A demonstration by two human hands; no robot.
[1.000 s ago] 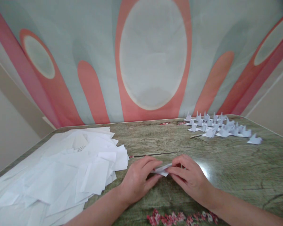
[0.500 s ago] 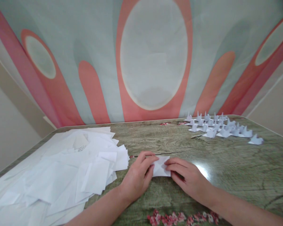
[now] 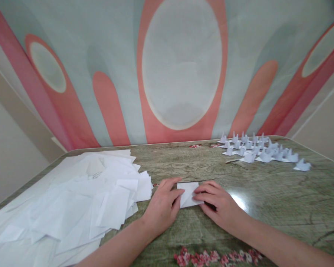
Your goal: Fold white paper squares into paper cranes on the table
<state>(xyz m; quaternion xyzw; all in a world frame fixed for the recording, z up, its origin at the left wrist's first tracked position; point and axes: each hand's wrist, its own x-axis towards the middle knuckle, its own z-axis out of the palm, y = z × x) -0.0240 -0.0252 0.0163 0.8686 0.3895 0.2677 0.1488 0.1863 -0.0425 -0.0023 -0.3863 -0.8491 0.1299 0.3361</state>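
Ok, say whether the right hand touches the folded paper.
Touching. The head view shows the right hand with its fingertips on the right side of the folded paper.

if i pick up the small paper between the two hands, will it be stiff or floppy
The paper is probably light, being small and thin. It looks creased and folded, so likely stiffer than one sheet. Its flat shape suggests it won't roll.

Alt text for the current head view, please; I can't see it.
The left hand and right hand touch a small white paper on a wood-patterned table. Loose sheets are heaped at left; paper birds stand grouped at far right.
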